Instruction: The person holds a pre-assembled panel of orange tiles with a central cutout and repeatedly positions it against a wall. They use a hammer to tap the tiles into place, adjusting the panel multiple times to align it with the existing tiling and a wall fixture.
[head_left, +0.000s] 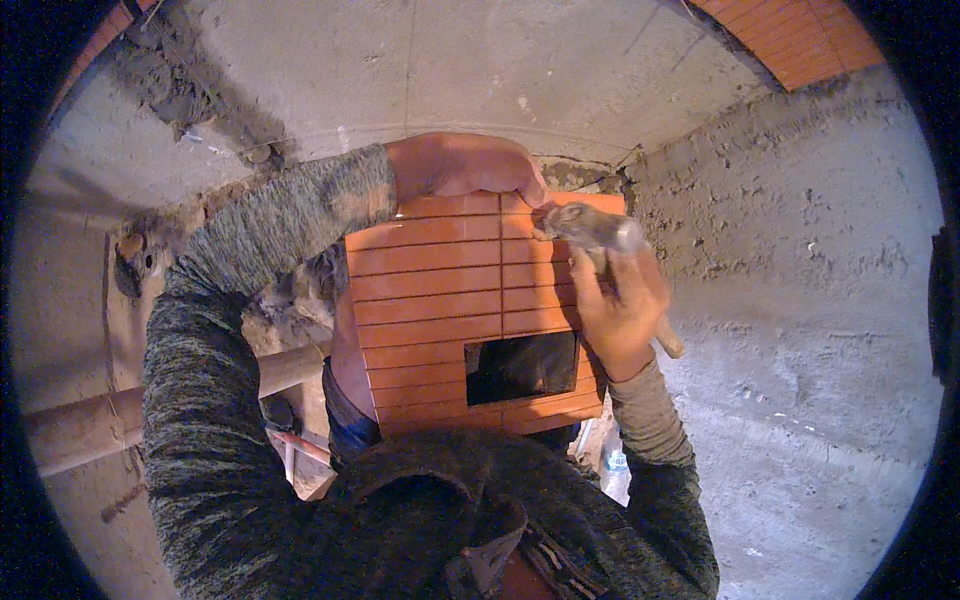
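An orange-red grooved tile (430, 270) is propped in front of my body, with a rectangular cut-out in its lower right part. My left hand (465, 165) is bent over the tile's far edge, its fingers closed on it near the upper right. In my right hand (625, 310) is a hammer (595, 228), gripped around the handle, whose end sticks out below the fist. The hammer's head is at the tile's upper right, close to my left fingertips. Whether the head touches the tile, I cannot tell.
Rough plaster wall (760, 220) runs along the right, and a grey concrete surface (400, 70) lies beyond the tile. More orange grooved tiling (800, 35) shows at the top right. A pipe (180, 405) crosses on the left. A plastic bottle (617, 475) stands near my right forearm.
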